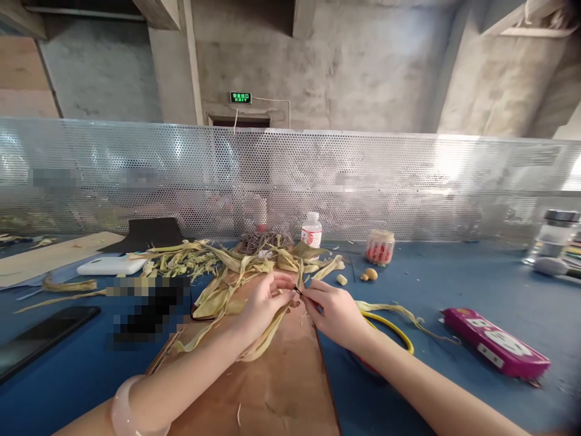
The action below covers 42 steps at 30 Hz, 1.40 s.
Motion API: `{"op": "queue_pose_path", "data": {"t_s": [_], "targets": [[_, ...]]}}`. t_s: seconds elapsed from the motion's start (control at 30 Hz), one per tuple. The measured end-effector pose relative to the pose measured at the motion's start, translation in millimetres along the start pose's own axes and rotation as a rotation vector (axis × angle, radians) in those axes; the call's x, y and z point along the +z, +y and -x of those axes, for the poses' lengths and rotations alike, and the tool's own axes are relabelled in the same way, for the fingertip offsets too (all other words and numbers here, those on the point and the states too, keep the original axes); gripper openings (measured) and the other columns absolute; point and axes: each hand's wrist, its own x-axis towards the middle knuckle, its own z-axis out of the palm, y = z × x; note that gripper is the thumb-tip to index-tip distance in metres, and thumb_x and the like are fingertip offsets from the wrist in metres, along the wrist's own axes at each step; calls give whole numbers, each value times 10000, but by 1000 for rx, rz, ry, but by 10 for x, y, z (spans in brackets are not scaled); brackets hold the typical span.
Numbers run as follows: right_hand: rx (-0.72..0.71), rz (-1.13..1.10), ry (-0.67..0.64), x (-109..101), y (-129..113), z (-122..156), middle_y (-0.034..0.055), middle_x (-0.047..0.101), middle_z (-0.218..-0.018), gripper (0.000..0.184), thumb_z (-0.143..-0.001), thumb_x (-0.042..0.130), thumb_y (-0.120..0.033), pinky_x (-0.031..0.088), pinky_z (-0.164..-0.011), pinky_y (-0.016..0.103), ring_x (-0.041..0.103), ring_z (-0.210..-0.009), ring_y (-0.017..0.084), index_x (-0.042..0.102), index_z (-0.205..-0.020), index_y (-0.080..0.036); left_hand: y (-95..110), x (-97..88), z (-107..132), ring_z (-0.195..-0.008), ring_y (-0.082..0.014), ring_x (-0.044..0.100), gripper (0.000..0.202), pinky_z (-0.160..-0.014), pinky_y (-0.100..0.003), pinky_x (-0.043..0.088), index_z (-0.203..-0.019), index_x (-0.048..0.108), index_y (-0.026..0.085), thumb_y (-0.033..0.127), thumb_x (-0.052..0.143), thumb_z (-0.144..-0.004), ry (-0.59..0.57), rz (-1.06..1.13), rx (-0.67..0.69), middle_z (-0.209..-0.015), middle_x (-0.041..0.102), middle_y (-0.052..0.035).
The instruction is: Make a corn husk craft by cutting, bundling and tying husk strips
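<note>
My left hand (273, 295) is closed, its thumb and fingers pinching at a dried corn husk (299, 274) that stands up between my hands. Close against it, my right hand (333, 307) is closed too, its fingertips on a small thin dark piece (297, 290) whose kind I cannot make out. Both hands are over a brown board (290, 381). Long pale husk strips (265, 344) hang beneath my left hand and curve down onto the board. More dried husks (215, 297) lie in a loose heap behind and left of my hands.
A plastic bottle (311, 233) and a jar (380, 248) stand near the perforated metal screen (290, 181). To the right lie a yellow ring-shaped cord (399, 330) and a purple pencil case (494, 342). A phone (45, 339) and a white case (111, 265) lie left.
</note>
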Motion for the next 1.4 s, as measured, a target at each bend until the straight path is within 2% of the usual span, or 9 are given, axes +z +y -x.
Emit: {"op": "queue_pose_path", "data": {"t_s": [0.1, 0.3, 0.47, 0.73, 0.97, 1.1, 1.27, 1.33, 1.4], "targets": [[-7, -30, -9, -13, 7, -1, 21, 562, -740, 224, -853, 447, -131, 366, -567, 201, 522, -618, 112, 638, -751, -187, 14, -1, -21, -791, -151, 614, 284, -725, -287, 469, -1042, 561, 177, 222, 615, -766, -29, -38, 25, -998, 633, -67], [-24, -207, -31, -59, 2, -20, 15, 541, -700, 245, -829, 451, -80, 371, -584, 204, 500, -629, 110, 626, -688, -177, -10, -5, -30, -759, -164, 625, 223, -702, -288, 471, -964, 665, 128, 205, 568, -779, -80, -268, 19, -913, 664, -88], [13, -317, -70, -58, 8, -38, -2, 504, -648, 242, -809, 466, -59, 363, -559, 198, 470, -599, 102, 635, -678, -173, -57, -38, -50, -715, -154, 634, 199, -678, -295, 490, -896, 699, 129, 217, 572, -770, -68, -420, 141, -1005, 603, -96], [5, -138, -158, -53, -19, -20, 28, 560, -744, 180, -794, 467, -77, 398, -615, 214, 532, -674, 124, 614, -732, -161, 39, -92, -26, -655, -126, 598, 156, -633, -249, 468, -847, 708, 156, 211, 574, -788, -196, -634, 218, -872, 623, -45], [-83, 76, -217, -31, -13, 0, 41, 562, -797, 128, -820, 466, -128, 413, -653, 249, 543, -723, 156, 579, -775, -167, 98, -61, -33, -676, -136, 580, 128, -589, -224, 413, -706, 677, 152, 120, 561, -750, -205, -875, 248, -773, 625, -28], [-89, 64, -200, -8, 10, -11, 49, 546, -820, 145, -858, 431, -142, 438, -694, 281, 545, -748, 171, 567, -817, -167, 35, -85, -52, -565, -129, 584, 93, -531, -238, 424, -744, 653, 144, 190, 574, -759, -194, -698, 117, -729, 625, -24], [54, -88, 138, -68, 47, -54, 89, 524, -961, 188, -899, 409, -193, 470, -719, 306, 543, -820, 182, 509, -1056, -167, -26, -128, -102, -500, -132, 584, 197, -549, -272, 467, -813, 634, 105, 292, 633, -753, -108, -318, -116, -592, 633, -26], [89, -147, 248, -92, 66, -62, 80, 524, -936, 173, -903, 413, -210, 473, -696, 299, 541, -788, 172, 507, -1045, -181, -37, -139, -131, -517, -130, 596, 192, -563, -271, 480, -791, 634, 102, 283, 658, -731, -64, -224, -159, -615, 648, -33], [86, -187, 268, -94, 71, -64, 61, 530, -880, 125, -897, 427, -212, 469, -678, 289, 537, -754, 162, 541, -945, -193, -44, -142, -157, -529, -130, 602, 211, -553, -263, 482, -782, 639, 108, 291, 696, -692, -26, -169, -200, -629, 656, -29]]}}
